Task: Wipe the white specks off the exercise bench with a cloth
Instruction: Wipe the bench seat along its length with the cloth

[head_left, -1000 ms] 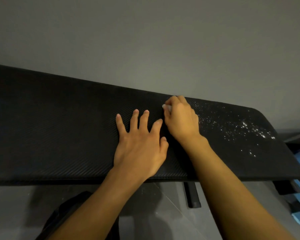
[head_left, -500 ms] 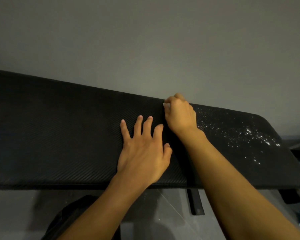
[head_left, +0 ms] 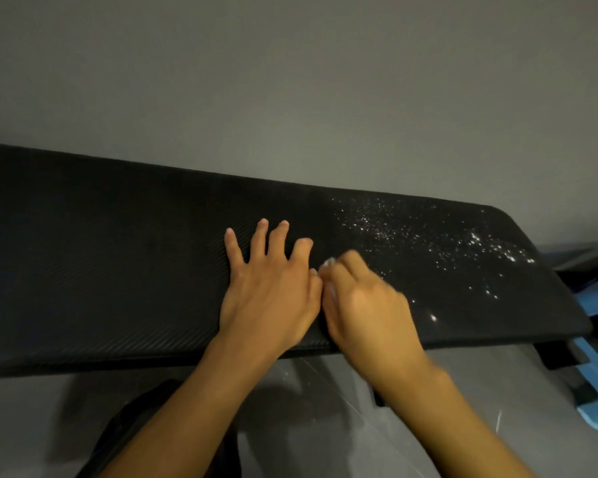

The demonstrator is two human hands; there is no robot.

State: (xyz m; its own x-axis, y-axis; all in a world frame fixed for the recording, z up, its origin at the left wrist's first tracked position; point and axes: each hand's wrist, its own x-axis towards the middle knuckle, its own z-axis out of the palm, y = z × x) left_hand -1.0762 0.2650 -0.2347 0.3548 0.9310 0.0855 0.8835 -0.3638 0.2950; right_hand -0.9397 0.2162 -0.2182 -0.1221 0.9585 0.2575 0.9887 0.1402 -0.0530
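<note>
Pulled back from the bench's [head_left: 118, 270] far edge, the right hand [head_left: 363, 301] was curled tight around a mostly hidden white cloth [head_left: 328, 263] mid-pad, just beside the left hand [head_left: 273, 291], which lay flat, fingers spread, seemingly bracing. White specks [head_left: 463, 246] covered the right end, unwiped.

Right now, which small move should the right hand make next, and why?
Probably sweep the right hand, closed on the cloth, rightward across the bench. The white specks all lie to its right, unwiped; the left hand rests flat on a speck-free part.
</note>
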